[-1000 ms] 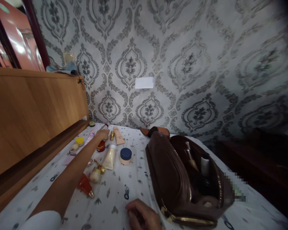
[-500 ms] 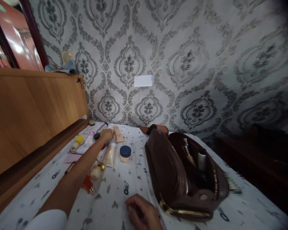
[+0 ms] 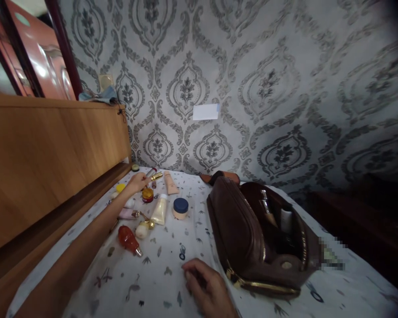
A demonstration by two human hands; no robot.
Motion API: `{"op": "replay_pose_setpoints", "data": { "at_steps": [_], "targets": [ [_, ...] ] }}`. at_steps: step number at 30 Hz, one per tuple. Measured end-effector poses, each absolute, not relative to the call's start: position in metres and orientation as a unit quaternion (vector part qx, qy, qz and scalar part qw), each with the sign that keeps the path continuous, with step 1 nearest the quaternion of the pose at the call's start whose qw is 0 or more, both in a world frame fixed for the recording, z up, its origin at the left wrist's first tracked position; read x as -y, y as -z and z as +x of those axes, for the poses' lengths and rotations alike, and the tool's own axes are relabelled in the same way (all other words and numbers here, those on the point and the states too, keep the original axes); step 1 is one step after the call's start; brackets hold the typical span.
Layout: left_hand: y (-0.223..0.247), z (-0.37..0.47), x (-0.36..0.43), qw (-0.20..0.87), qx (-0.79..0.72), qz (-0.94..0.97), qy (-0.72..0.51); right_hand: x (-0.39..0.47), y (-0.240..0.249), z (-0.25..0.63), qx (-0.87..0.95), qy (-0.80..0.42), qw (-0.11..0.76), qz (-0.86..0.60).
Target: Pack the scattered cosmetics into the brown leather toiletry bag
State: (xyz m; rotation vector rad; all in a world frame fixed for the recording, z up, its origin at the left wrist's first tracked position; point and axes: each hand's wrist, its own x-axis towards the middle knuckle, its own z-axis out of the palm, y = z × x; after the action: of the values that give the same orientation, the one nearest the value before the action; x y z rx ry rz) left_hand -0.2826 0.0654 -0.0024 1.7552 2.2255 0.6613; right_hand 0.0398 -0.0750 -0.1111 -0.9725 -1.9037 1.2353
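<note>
My left hand (image 3: 138, 181) reaches over the far left of the patterned sheet, fingers closed on a slim gold-ended tube (image 3: 157, 176), perhaps a lipstick. Close by lie an amber jar (image 3: 147, 195), a peach squeeze tube (image 3: 170, 183) and a cream tube with a white cap (image 3: 159, 210). My right hand (image 3: 205, 282) rests on the sheet, loosely curled and holding nothing, thumb and index finger apart. Just right of it stands an unzipped brown toiletry bag (image 3: 234, 221). Inside the bag, a white-capped item (image 3: 286, 221) and a slim clear-topped tube (image 3: 265, 205) show.
A navy-lidded jar (image 3: 181, 207) stands mid-sheet. Nearer are a red-orange bottle (image 3: 128, 240) and a small cream bottle with a gold top (image 3: 142, 229). A brown case (image 3: 228, 176) lies behind the bag. A wooden panel (image 3: 56, 163) borders the left; patterned wallpaper (image 3: 252, 88) rises behind.
My left hand has drawn back leftward with the gold-ended tube at its fingertips, uncovering the amber jar. The view has shifted slightly left. My right hand stays resting beside the bag.
</note>
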Motion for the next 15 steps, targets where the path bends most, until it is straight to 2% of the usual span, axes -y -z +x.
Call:
{"op": "replay_pose_setpoints", "data": {
  "at_steps": [4, 10, 15],
  "targets": [
    [0.008, -0.265, -0.013, 0.177, -0.709, 0.620, -0.285, 0.073, 0.107, 0.036, 0.648, -0.557, 0.344, -0.389],
    [0.027, -0.216, 0.054, 0.368, -0.543, 0.634, -0.410, 0.066, 0.069, 0.022, 0.450, -0.711, 0.375, -0.388],
    [0.046, -0.184, 0.079, 0.361, -0.512, 0.660, -0.415, 0.065, 0.064, 0.009, 0.370, -0.751, 0.412, -0.360]
  ]
}}
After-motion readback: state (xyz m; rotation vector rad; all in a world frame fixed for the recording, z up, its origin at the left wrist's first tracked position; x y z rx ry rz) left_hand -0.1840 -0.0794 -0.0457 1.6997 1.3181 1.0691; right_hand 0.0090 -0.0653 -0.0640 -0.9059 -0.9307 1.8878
